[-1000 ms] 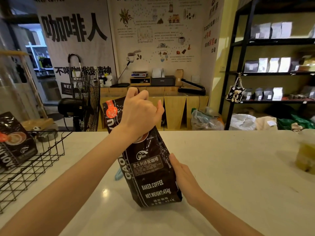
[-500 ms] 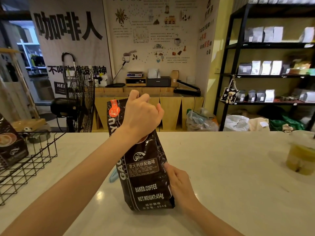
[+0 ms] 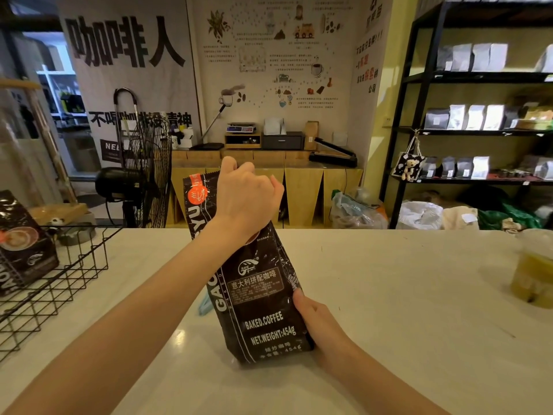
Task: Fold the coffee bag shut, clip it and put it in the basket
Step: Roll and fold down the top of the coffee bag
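A tall black coffee bag with white lettering and an orange mark near its top stands upright on the white counter. My left hand is closed around the bag's top, which is still unfolded and upright. My right hand holds the bag's lower right side. A pale blue clip peeks out on the counter just behind the bag's left edge, mostly hidden. The black wire basket sits at the left of the counter with another coffee bag inside it.
A plastic cup of yellow-green drink stands at the counter's right edge. Beyond the counter are a black floor fan, wooden cabinets and black shelves with bags.
The bag has been brought from tilted to nearly upright and shifted slightly. Both hands keep their grips. The view has swung a little to the right, pushing the basket towards the left edge.
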